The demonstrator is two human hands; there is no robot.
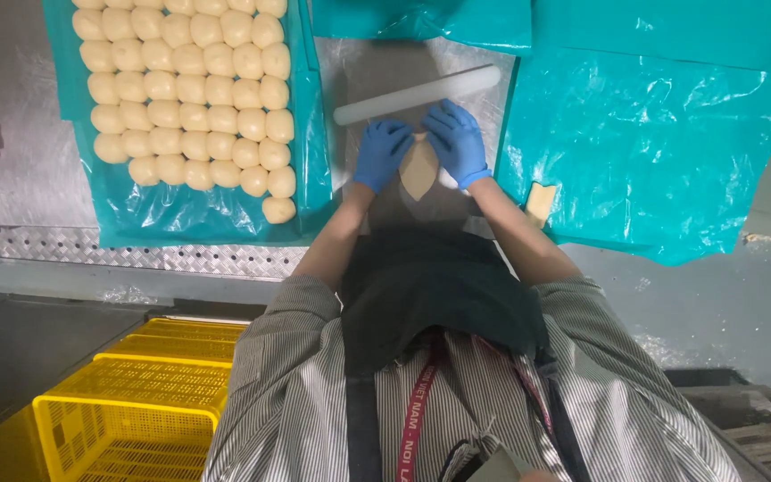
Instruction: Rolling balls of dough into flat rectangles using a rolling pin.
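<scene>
Both my hands wear blue gloves and press on a flat oval piece of pale dough (418, 171) lying on the metal worktop (377, 76). My left hand (380, 152) rests on the dough's left edge, fingers together. My right hand (458, 141) covers its upper right edge. Just beyond my fingertips a white rolling pin (417, 94) lies across the worktop, untouched.
Several rows of round dough balls (189, 89) sit on a teal plastic sheet (136, 214) at the left. More teal plastic sheeting (662, 152) covers the right side, with a small dough scrap (540, 202) at its edge. Yellow crates (127, 411) stand on the floor at lower left.
</scene>
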